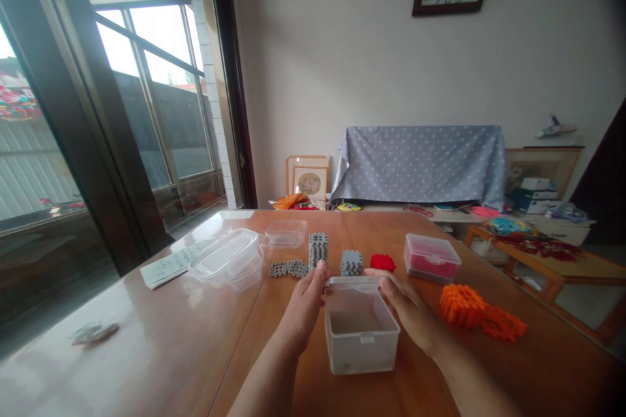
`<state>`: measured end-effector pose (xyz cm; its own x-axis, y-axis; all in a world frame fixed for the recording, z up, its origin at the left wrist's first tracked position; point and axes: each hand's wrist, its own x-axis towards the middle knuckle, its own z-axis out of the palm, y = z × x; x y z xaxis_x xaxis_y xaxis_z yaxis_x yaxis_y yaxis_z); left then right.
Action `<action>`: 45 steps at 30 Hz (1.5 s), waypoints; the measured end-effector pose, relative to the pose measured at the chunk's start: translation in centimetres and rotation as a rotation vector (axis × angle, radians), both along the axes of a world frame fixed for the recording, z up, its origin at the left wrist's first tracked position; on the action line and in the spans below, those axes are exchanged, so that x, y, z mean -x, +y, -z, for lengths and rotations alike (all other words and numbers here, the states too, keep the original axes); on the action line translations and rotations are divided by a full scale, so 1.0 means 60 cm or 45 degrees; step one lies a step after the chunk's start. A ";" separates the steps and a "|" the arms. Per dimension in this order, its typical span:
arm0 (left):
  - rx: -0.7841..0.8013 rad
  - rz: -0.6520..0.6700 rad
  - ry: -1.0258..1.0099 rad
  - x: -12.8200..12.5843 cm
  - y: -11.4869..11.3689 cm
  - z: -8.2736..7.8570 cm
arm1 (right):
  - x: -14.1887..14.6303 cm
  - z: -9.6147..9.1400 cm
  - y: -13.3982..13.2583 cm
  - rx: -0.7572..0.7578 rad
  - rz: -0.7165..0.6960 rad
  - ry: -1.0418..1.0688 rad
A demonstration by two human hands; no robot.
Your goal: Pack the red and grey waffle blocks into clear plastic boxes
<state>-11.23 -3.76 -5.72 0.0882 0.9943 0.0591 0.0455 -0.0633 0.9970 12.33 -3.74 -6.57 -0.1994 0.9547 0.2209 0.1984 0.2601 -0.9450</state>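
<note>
A clear plastic box (360,342) stands open on the wooden table (147,352) right in front of me. My left hand (306,303) grips its far left corner. My right hand (405,306) holds the far right side, fingers curled on the hinged lid (353,283) at the back edge. Just beyond the box lie grey interlocking pieces: a tall stack (317,249), a short block (351,263) and flat pieces (288,268). A small red cluster (382,262) sits beside them.
A closed box with pink contents (431,258) stands to the right, orange interlocking pieces (479,314) nearer me. Empty clear containers (229,260) and a lid (286,232) lie on the left beside a paper sheet (169,265). A crumpled wrapper (92,332) rests far left.
</note>
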 end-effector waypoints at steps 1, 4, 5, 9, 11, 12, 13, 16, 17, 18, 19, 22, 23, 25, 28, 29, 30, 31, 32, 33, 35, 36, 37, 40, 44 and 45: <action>-0.009 0.006 0.000 -0.002 -0.002 -0.001 | 0.001 0.004 0.004 -0.006 0.024 0.018; -0.047 0.001 -0.019 -0.008 -0.008 -0.003 | 0.000 0.013 0.012 -0.034 0.111 -0.001; -0.056 0.007 -0.027 -0.009 -0.010 -0.004 | -0.001 0.015 0.014 -0.047 0.151 -0.032; -0.113 0.105 -0.009 -0.011 -0.012 -0.002 | -0.006 0.017 0.017 -0.055 0.277 -0.099; -0.158 0.135 0.021 -0.013 -0.011 0.001 | -0.006 0.016 0.016 -0.059 0.254 -0.074; -0.181 0.136 0.038 -0.015 -0.010 0.004 | -0.005 0.015 0.016 -0.062 0.234 -0.058; -0.201 0.124 0.058 -0.018 -0.009 0.008 | -0.004 0.015 0.015 -0.065 0.222 -0.042; -0.247 0.012 0.129 -0.030 -0.002 0.023 | 0.000 0.015 0.015 -0.063 0.273 -0.015; -0.261 -0.034 0.140 -0.034 0.000 0.030 | 0.002 0.016 0.016 -0.057 0.299 -0.009; -0.275 -0.069 0.134 -0.038 0.003 0.036 | 0.003 0.018 0.016 -0.049 0.316 -0.001; -0.289 -0.094 0.115 -0.042 0.005 0.042 | 0.004 0.020 0.018 -0.037 0.326 0.011; -0.299 -0.153 0.032 -0.051 0.010 0.054 | 0.005 0.026 0.023 0.006 0.324 0.069; -0.290 -0.172 0.015 -0.052 0.012 0.057 | 0.006 0.029 0.025 0.019 0.317 0.092; -0.278 -0.208 0.002 -0.053 0.016 0.062 | 0.005 0.033 0.028 0.034 0.310 0.117; -0.281 -0.243 0.007 -0.051 0.025 0.073 | 0.001 0.040 0.032 0.003 0.389 0.062; -0.279 -0.248 0.005 -0.050 0.028 0.077 | 0.000 0.042 0.033 -0.013 0.429 0.027; -0.273 -0.248 0.000 -0.050 0.032 0.081 | -0.001 0.044 0.034 -0.030 0.467 -0.006; -0.261 -0.244 -0.008 -0.049 0.035 0.086 | -0.003 0.047 0.036 -0.046 0.496 -0.032; -0.249 -0.236 -0.015 -0.049 0.038 0.090 | -0.004 0.048 0.037 -0.058 0.509 -0.050; -0.239 -0.228 -0.019 -0.049 0.041 0.093 | -0.005 0.050 0.037 -0.069 0.509 -0.060; -0.229 -0.217 -0.013 -0.048 0.044 0.097 | -0.006 0.052 0.038 -0.091 0.488 -0.075; -0.229 -0.211 -0.007 -0.048 0.045 0.098 | -0.007 0.052 0.038 -0.101 0.479 -0.086; -0.231 -0.205 -0.004 -0.048 0.045 0.098 | -0.008 0.052 0.038 -0.109 0.477 -0.102; -0.234 -0.190 -0.011 -0.046 0.043 0.097 | -0.010 0.053 0.038 -0.127 0.503 -0.162; -0.250 -0.186 -0.018 -0.046 0.040 0.093 | -0.015 0.058 0.040 -0.120 0.510 -0.203; -0.251 -0.174 -0.021 -0.046 0.039 0.092 | -0.016 0.059 0.041 -0.116 0.512 -0.214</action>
